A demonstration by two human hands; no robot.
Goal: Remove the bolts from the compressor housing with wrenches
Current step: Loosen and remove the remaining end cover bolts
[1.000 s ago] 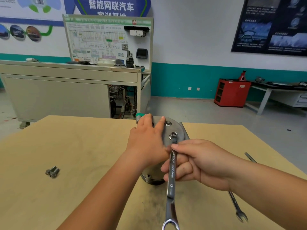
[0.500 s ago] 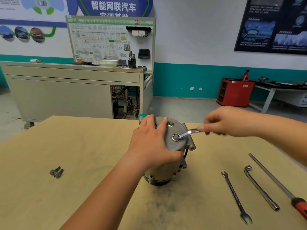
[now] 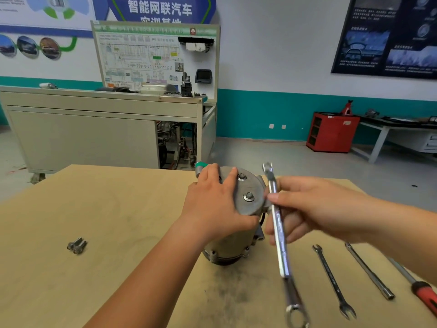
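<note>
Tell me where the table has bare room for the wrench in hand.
Bare table lies wide between the loose bolts and the compressor. Right of it is crowded: open-end wrench, socket wrench, screwdriver. Lay the combination wrench left.

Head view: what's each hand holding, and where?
Right hand grips the wrench by its shank, nearer the upper end. Left hand presses on top of the compressor housing, fingers straight.

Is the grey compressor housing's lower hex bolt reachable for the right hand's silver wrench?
Probably yes: the lower hex bolt lies uncovered beside the left hand, and the right hand holds the silver wrench nearby.
</note>
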